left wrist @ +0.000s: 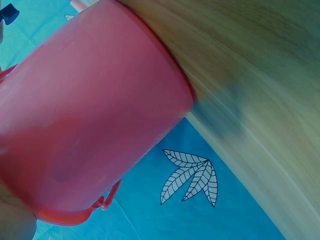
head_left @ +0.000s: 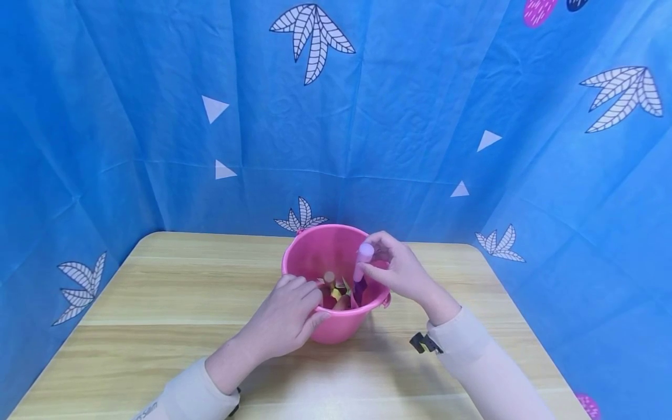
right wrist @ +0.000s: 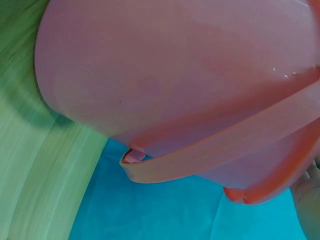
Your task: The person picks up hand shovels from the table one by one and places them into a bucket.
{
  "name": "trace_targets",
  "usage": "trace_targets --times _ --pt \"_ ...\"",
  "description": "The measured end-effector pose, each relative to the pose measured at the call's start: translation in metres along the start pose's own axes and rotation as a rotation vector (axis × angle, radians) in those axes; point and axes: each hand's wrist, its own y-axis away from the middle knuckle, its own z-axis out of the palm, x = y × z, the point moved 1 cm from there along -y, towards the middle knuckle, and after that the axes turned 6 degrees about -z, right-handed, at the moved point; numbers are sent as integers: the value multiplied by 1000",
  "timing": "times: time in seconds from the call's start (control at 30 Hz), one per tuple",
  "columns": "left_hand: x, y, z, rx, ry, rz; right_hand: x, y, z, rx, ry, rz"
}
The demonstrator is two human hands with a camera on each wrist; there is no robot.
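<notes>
A pink bucket (head_left: 336, 331) stands on the table, with several small things inside it. My left hand (head_left: 286, 318) grips the bucket's near left rim, thumb outside and fingers over the edge. At the right rim, my right hand (head_left: 401, 271) pinches a purple stick-like thing (head_left: 363, 263) with a pale rounded top end; its darker lower part reaches down into the bucket, and its kind is unclear. In the left wrist view the bucket's wall (left wrist: 100, 110) hides most of the work. The right wrist view shows the bucket's strap handle (right wrist: 225, 142) hanging along its side.
Within the bucket lie a yellow piece (head_left: 336, 294) and a tan round-ended piece (head_left: 329, 277), partly hidden. The wood-grain table (head_left: 184, 291) spreads around it. Blue curtains (head_left: 409, 116) with leaf prints hang behind and at both sides.
</notes>
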Motion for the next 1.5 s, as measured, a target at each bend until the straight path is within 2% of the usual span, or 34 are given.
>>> trace_targets --times 0.4,1.0,1.3,1.5 --pt "0 -1 0 20 -2 20 1 -4 0 -39 34 24" --pt "-1 1 -1 18 7 21 6 -5 4 -177 28 93" --pt "0 0 -1 -5 13 -5 6 -7 3 -238 107 139" --pt "0 -1 -1 4 20 -4 3 -11 3 -309 155 160"
